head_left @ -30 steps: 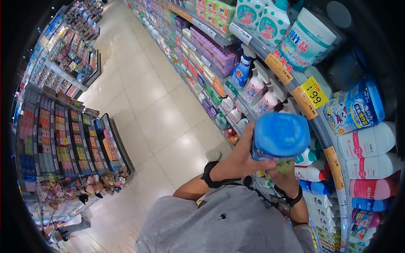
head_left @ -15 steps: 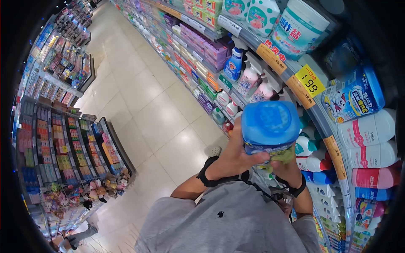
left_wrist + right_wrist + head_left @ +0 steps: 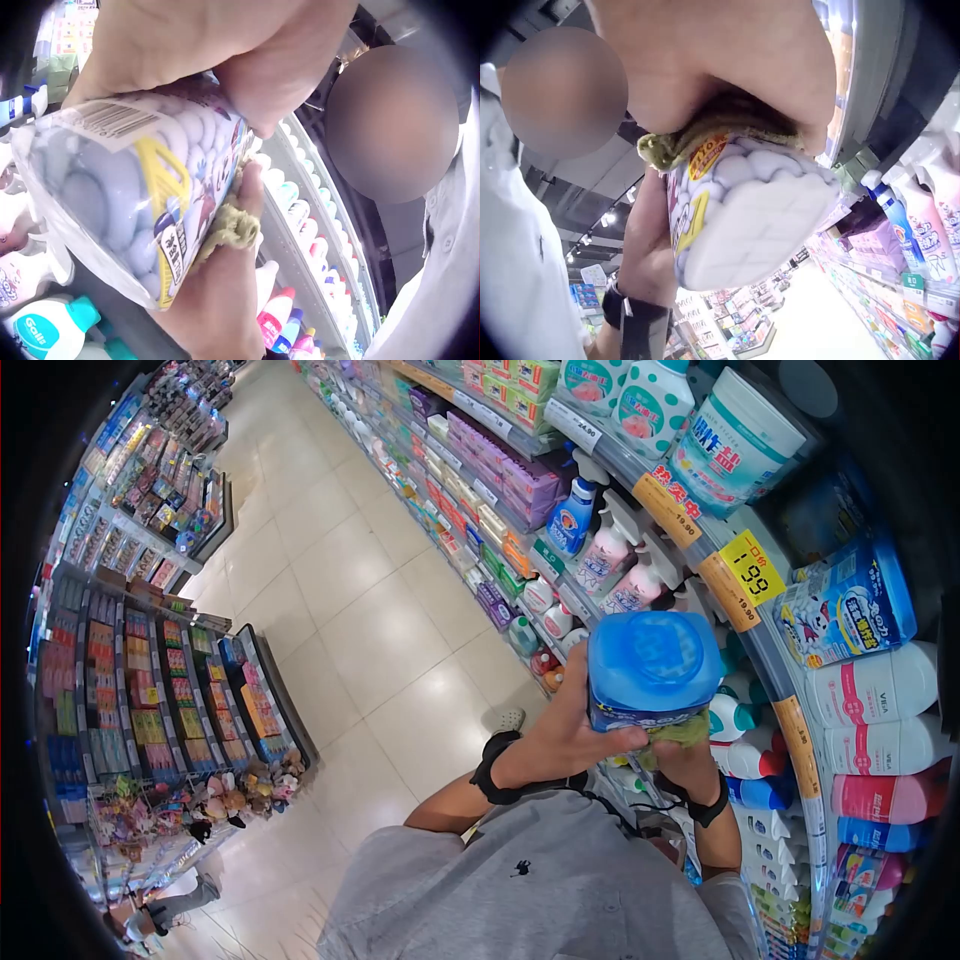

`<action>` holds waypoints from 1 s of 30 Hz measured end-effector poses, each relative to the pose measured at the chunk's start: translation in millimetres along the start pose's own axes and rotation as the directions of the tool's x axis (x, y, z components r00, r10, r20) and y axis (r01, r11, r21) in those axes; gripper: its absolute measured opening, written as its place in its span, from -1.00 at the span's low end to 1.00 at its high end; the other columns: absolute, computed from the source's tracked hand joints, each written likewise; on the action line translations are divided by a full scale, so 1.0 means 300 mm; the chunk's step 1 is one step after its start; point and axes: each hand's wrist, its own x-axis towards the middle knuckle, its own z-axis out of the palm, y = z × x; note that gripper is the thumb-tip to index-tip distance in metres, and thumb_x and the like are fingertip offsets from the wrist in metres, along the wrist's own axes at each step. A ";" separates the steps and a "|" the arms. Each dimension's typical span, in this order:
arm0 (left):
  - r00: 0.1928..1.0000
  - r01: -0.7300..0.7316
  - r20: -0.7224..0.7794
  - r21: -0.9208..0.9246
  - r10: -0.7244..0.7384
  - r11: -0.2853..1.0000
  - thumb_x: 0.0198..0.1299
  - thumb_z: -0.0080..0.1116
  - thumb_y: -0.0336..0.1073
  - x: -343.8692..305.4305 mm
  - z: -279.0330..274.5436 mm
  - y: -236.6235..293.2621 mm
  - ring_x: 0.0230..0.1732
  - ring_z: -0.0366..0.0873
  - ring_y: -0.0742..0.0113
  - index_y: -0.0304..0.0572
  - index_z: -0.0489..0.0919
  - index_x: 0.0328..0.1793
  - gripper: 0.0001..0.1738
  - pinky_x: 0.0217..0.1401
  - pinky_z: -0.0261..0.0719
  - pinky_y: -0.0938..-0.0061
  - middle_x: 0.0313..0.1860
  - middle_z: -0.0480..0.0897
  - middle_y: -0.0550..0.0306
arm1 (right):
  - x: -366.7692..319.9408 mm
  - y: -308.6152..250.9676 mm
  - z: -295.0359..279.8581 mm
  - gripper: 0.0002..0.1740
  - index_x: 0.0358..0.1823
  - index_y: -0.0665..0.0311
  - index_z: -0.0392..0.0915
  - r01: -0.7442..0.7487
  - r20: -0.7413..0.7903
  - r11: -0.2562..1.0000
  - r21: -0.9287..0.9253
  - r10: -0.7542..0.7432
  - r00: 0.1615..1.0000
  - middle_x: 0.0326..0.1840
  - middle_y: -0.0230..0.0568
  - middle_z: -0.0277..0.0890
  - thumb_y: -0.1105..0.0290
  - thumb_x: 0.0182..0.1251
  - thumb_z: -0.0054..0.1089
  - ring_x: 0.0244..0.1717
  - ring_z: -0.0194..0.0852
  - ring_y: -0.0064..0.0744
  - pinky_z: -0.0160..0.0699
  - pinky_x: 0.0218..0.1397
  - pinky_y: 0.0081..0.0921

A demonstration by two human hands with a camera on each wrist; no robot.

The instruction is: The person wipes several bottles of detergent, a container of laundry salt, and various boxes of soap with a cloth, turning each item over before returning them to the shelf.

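Blue-lidded tub (image 3: pixel 655 665) held lid-up by 2 hands: left hand (image 3: pixel 565 735) fingers grip its side, likely steadying; right hand (image 3: pixel 693 765) fingers pinch a green cloth (image 3: pixel 685 732) against its lower edge.

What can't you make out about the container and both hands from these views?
- Head view: the blue-lidded container shows mostly its lid, and its label is too small to read.
- Left wrist view: the left hand covers the container's upper part, and the label print is blurred.
- Right wrist view: the right hand hides most of the yellow-green cloth, and the lid is out of sight.
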 end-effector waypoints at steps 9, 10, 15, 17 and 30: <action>0.998 0.060 -0.008 -0.129 -0.062 0.990 0.10 0.53 -0.13 0.014 -0.026 0.003 0.44 0.22 0.22 -0.29 -0.13 0.58 0.18 0.52 0.16 0.30 0.40 0.25 -0.05 | 0.013 0.000 0.037 0.23 0.61 0.26 -0.43 -0.037 -0.031 0.999 -0.024 0.036 0.999 0.46 -0.10 0.07 0.29 0.19 0.43 0.46 0.17 -0.26 0.21 0.49 -0.30; 0.997 0.082 0.016 -0.094 -0.081 0.992 0.10 0.54 -0.13 0.013 -0.027 0.005 0.44 0.22 0.22 -0.28 -0.13 0.58 0.18 0.52 0.16 0.30 0.40 0.25 -0.04 | 0.014 -0.002 0.027 0.23 0.61 0.26 -0.42 -0.031 -0.044 0.999 -0.021 0.030 0.999 0.46 -0.10 0.07 0.26 0.19 0.43 0.45 0.18 -0.26 0.21 0.48 -0.30; 0.998 0.056 0.001 -0.077 -0.056 0.995 0.09 0.53 -0.15 0.014 -0.043 0.002 0.44 0.22 0.22 -0.30 -0.12 0.58 0.17 0.52 0.16 0.31 0.40 0.26 -0.06 | 0.012 0.001 0.062 0.23 0.61 0.28 -0.39 -0.076 -0.086 0.993 0.087 0.083 0.993 0.46 -0.11 0.09 0.15 0.21 0.44 0.44 0.19 -0.28 0.20 0.48 -0.31; 1.000 -0.001 -0.001 -0.045 0.001 0.999 0.08 0.54 -0.15 0.018 -0.058 -0.011 0.44 0.22 0.22 -0.31 -0.11 0.58 0.17 0.52 0.16 0.31 0.40 0.25 -0.06 | 0.016 0.003 0.096 0.24 0.60 0.28 -0.39 -0.085 -0.094 0.992 0.094 0.094 0.991 0.46 -0.11 0.10 0.11 0.21 0.44 0.44 0.18 -0.28 0.19 0.49 -0.31; 0.999 0.039 -0.016 -0.078 -0.040 0.996 0.06 0.55 -0.14 0.037 -0.068 -0.015 0.45 0.22 0.20 -0.29 -0.08 0.58 0.17 0.52 0.17 0.28 0.41 0.25 -0.05 | 0.048 0.011 0.019 0.19 0.59 0.23 -0.29 -0.038 0.083 0.993 -0.109 0.048 0.995 0.41 -0.13 0.17 0.55 0.09 0.45 0.43 0.21 -0.26 0.24 0.46 -0.26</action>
